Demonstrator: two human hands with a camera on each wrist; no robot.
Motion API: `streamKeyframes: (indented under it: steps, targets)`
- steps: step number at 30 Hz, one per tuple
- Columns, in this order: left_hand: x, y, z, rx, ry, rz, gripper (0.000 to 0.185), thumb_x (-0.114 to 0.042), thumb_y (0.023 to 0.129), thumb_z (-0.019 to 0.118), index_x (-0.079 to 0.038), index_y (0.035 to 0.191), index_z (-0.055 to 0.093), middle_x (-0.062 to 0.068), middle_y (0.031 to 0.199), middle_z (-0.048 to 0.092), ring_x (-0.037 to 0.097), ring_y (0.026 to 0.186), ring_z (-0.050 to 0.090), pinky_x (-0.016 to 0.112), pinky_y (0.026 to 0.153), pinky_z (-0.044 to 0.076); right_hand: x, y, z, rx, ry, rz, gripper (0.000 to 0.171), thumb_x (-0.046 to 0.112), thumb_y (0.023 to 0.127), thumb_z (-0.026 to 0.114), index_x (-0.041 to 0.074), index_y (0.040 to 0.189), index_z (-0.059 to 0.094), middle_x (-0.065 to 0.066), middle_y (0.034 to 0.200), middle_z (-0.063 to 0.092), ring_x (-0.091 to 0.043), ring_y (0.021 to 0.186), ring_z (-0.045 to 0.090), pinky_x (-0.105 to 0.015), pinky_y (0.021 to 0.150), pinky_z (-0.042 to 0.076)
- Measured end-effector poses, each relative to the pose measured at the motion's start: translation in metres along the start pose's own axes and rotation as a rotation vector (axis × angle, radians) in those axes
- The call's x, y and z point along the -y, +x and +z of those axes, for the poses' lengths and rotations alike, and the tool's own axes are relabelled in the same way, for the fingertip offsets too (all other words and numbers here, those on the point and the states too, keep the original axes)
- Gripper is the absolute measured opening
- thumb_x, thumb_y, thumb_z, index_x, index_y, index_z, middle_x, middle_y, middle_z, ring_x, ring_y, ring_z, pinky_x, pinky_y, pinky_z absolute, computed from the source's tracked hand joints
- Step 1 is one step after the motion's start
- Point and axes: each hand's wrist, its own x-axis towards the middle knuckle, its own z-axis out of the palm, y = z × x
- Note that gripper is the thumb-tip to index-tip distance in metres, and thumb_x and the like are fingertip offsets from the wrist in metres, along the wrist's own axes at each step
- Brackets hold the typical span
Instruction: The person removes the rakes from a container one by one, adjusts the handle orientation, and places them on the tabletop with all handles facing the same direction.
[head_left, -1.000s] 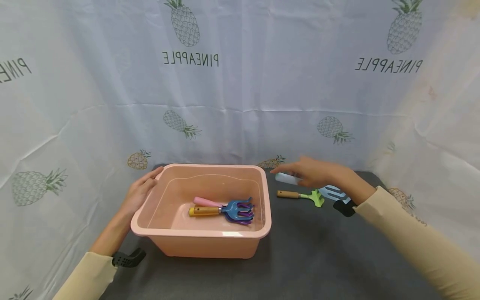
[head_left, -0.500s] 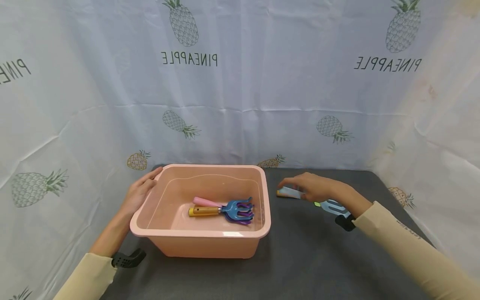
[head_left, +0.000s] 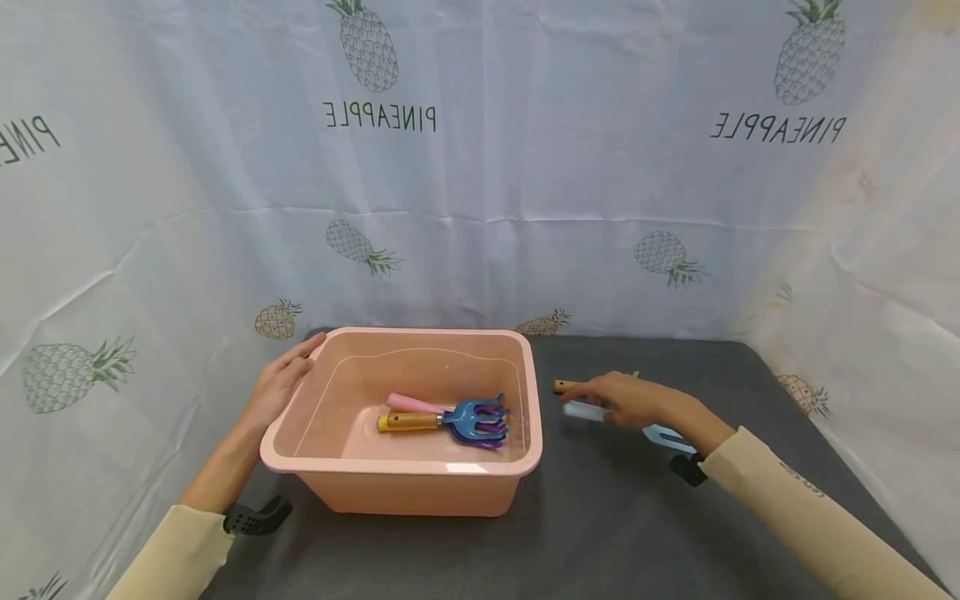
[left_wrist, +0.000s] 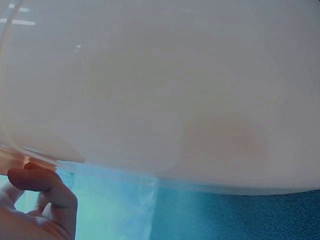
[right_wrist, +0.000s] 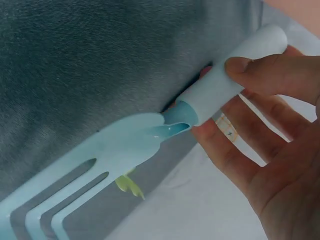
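Gripping a pale blue fork, right hand under mirrored "PINEAPPLE" print.

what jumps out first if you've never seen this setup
The pink tub in the middle of the dark table, with a blue claw rake lying inside. The left hand rests on its rim, while the right hand grips a pale blue fork tool just right of it.

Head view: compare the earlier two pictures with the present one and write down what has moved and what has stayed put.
The right hand, holding the light blue fork tool by its white handle, has come nearer and lower over the dark mat. It now hides most of the green tool, of which only the wooden handle end shows. The left hand stays on the pink tub's rim, and the blue and purple rakes inside lie unmoved.
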Motion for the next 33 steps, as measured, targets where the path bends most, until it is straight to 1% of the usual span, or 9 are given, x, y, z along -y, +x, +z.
streamKeyframes:
  steps: [5,12,19,20,21,24,27,28,33]
  targets:
    - [0.0,0.0,0.0,-0.006,0.001,-0.012,0.055,-0.027,0.108,0.047,-0.013,0.161,0.038,0.013,0.168,0.031,-0.02,0.109,0.052,0.006,0.088,0.049,-0.008,0.003,0.011,0.001,0.027,0.019,0.069,-0.015,0.086,0.067,0.017,0.146,0.057,-0.005,0.118,0.07,-0.021,0.099,0.067,-0.043,0.083,0.06]
    - [-0.001,-0.001,0.001,-0.008,0.001,-0.006,0.054,-0.027,0.109,0.046,-0.013,0.16,0.038,0.013,0.168,0.031,-0.02,0.111,0.05,0.005,0.089,0.047,-0.013,0.007,0.023,-0.006,0.006,-0.004,0.065,-0.016,0.083,0.066,0.014,0.14,0.063,-0.006,0.123,0.07,-0.02,0.098,0.067,-0.041,0.082,0.059]
    - [-0.001,0.0,0.0,-0.007,0.008,-0.01,0.055,-0.028,0.108,0.046,-0.014,0.161,0.038,0.012,0.169,0.031,-0.019,0.112,0.05,0.005,0.089,0.047,-0.017,0.01,0.032,-0.022,-0.031,-0.063,0.061,-0.013,0.086,0.066,0.014,0.14,0.063,-0.011,0.128,0.068,-0.023,0.099,0.068,-0.04,0.081,0.059]
    - [-0.002,0.0,0.0,-0.006,0.006,-0.011,0.055,-0.028,0.109,0.046,-0.014,0.161,0.037,0.012,0.168,0.031,-0.019,0.111,0.05,0.005,0.089,0.048,-0.018,0.011,0.033,-0.025,-0.034,-0.072,0.06,-0.013,0.086,0.066,0.014,0.14,0.063,-0.011,0.129,0.068,-0.023,0.098,0.068,-0.039,0.08,0.059]
    - [-0.002,0.0,0.0,-0.005,0.004,-0.01,0.055,-0.028,0.109,0.046,-0.014,0.161,0.037,0.013,0.168,0.03,-0.02,0.111,0.05,0.005,0.089,0.047,-0.018,0.011,0.034,-0.028,-0.042,-0.081,0.059,-0.013,0.087,0.065,0.014,0.14,0.064,-0.013,0.134,0.066,-0.022,0.097,0.068,-0.038,0.079,0.058]
    - [-0.002,0.0,0.0,-0.007,0.004,-0.005,0.055,-0.028,0.109,0.046,-0.012,0.161,0.037,0.015,0.168,0.03,-0.02,0.11,0.05,0.005,0.089,0.047,-0.018,0.012,0.036,-0.042,-0.067,-0.092,0.057,-0.012,0.087,0.067,0.014,0.138,0.065,-0.014,0.134,0.067,-0.02,0.093,0.067,-0.036,0.076,0.057]
    - [-0.002,0.001,0.001,-0.006,0.0,0.0,0.055,-0.027,0.109,0.046,-0.01,0.16,0.037,0.016,0.168,0.03,-0.019,0.11,0.05,0.005,0.089,0.047,-0.017,0.013,0.038,-0.046,-0.088,-0.085,0.055,-0.011,0.087,0.067,0.015,0.136,0.066,-0.012,0.128,0.069,-0.018,0.087,0.064,-0.035,0.073,0.054]
    - [-0.002,0.001,0.001,-0.007,0.0,0.001,0.055,-0.027,0.109,0.046,-0.01,0.16,0.037,0.016,0.168,0.03,-0.019,0.111,0.05,0.005,0.089,0.047,-0.017,0.014,0.038,-0.047,-0.09,-0.078,0.055,-0.011,0.087,0.068,0.015,0.136,0.066,-0.009,0.121,0.071,-0.017,0.085,0.063,-0.034,0.072,0.053]
    - [-0.002,0.001,0.001,-0.006,0.004,0.004,0.055,-0.026,0.109,0.045,-0.01,0.16,0.037,0.015,0.168,0.03,-0.02,0.111,0.049,0.004,0.09,0.046,-0.017,0.015,0.041,-0.043,-0.087,-0.076,0.056,-0.013,0.086,0.068,0.014,0.135,0.067,-0.004,0.104,0.071,-0.014,0.077,0.056,-0.03,0.068,0.048]
